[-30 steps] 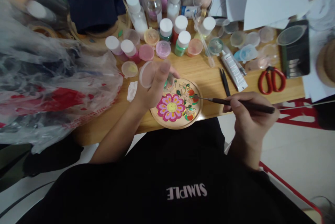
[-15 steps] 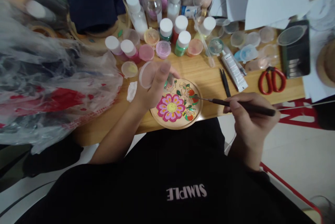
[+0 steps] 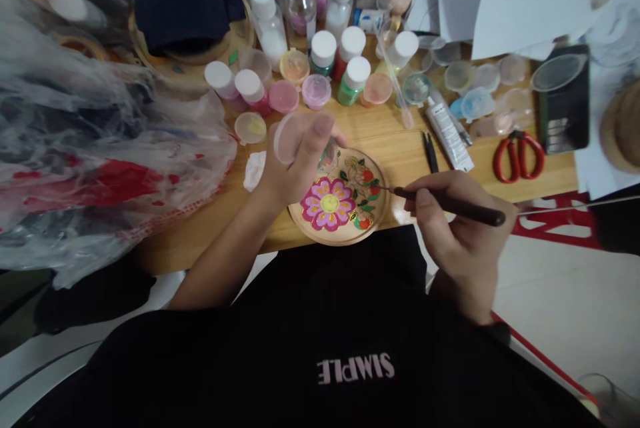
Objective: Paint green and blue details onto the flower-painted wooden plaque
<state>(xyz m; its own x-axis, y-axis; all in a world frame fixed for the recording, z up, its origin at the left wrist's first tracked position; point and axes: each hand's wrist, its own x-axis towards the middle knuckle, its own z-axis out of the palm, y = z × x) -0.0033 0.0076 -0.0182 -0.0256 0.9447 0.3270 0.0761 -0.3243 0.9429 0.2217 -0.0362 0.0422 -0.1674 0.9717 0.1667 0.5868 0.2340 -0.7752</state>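
Note:
My left hand (image 3: 295,168) is closed around a small clear plastic cup (image 3: 327,153), whose round lid (image 3: 287,139) stands open on its near-left side; something green shows in the cup, mostly hidden by the fingers. Below it lies a round wooden disc (image 3: 367,233) with a pink flower, red-orange fruits and green leaves outlined in gold. My right hand (image 3: 460,235) grips a dark-handled tool with a thin metal tip (image 3: 447,205) like a pen. Its point is at the disc's right side, by a red-orange fruit; contact cannot be made out.
Several white-capped paint jars (image 3: 354,78) and small cups stand behind the disc. To the right lie black tweezers (image 3: 430,151), a glue tube (image 3: 447,131), red-handled pliers (image 3: 519,156) and a black digital scale (image 3: 563,108). Plastic bags (image 3: 115,168) cover the left side.
My right hand has moved left with the tool, its fingers now closer to the disc. The left hand still holds the cup above the disc. The view has shifted slightly.

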